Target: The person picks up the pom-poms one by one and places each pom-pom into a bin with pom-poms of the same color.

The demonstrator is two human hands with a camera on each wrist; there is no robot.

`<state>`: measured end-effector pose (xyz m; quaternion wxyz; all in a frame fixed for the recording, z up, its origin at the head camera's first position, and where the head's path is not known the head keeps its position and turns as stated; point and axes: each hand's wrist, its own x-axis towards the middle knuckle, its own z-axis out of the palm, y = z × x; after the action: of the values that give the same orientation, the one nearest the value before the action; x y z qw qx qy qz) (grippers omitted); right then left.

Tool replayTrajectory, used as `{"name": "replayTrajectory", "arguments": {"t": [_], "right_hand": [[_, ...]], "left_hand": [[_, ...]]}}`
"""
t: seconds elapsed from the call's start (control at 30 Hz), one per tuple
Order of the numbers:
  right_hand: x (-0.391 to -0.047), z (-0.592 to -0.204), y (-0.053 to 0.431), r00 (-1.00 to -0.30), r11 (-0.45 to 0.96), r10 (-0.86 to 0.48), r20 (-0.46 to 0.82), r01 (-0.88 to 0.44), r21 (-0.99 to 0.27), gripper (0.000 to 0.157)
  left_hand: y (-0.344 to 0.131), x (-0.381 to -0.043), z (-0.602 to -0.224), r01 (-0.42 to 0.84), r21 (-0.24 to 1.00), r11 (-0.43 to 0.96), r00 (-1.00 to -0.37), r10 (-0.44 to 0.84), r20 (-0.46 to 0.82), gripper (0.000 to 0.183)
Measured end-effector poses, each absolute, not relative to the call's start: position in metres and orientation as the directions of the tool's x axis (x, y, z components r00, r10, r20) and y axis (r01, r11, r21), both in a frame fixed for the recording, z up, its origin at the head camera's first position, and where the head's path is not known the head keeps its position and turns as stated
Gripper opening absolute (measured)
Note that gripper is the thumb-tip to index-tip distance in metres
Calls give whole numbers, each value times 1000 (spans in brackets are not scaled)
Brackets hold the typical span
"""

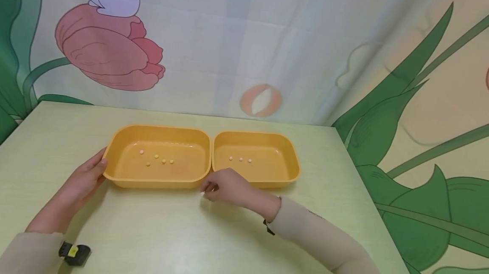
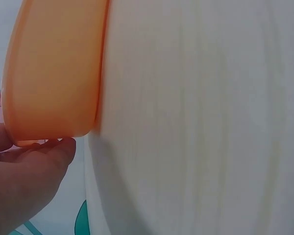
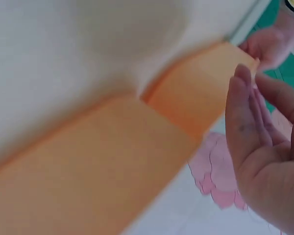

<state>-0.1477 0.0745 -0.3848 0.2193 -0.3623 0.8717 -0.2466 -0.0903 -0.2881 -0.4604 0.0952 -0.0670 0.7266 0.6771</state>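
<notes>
Two yellow plastic trays stand side by side. Several small pale balls lie in the larger left tray (image 1: 160,180), and three pink ones in the smaller right tray (image 1: 280,178). My left hand (image 1: 85,176) holds the left tray's outer end, thumb at the rim and fingers along the end wall; the left wrist view shows these fingers (image 2: 63,149) against the tray. In front of where the trays meet, my right hand (image 1: 229,187) is above the table, thumb and forefinger pinching a tiny whitish ball (image 1: 203,193) that is mostly hidden.
The pale green table (image 1: 153,231) ends at a printed curtain (image 1: 198,53) behind the trays. More curtain with green leaves (image 1: 420,210) hangs at the right. A black wrist device (image 1: 76,254) sits at the left cuff.
</notes>
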Motion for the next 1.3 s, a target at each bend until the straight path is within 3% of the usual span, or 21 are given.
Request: {"name": "replayTrajectory", "arguments": {"t": [0.13,0.63,1.0,1.3], "right_hand": [[-157,-367,81,-644,618,-719,-260,-422,-663,8],[-217,-315,98,-641,586,-694,-327,-239,-775,17],[-269,-304,110,-570,678,-686,-453,-275,-681,17],[-293,-320,116,-589,833,-542,-599,-285,-474,14]], "left_hand": [[-288,-91,-458,-227,970,91,-972,34,-231,73],[-289,-90,-455,-245,959,144,-968,27,-251,70],[-287,-91,-456,-266,948,174,-962,19,-273,67],[-286,-90,-452,-266,949,169,-962,22,-273,66]]}}
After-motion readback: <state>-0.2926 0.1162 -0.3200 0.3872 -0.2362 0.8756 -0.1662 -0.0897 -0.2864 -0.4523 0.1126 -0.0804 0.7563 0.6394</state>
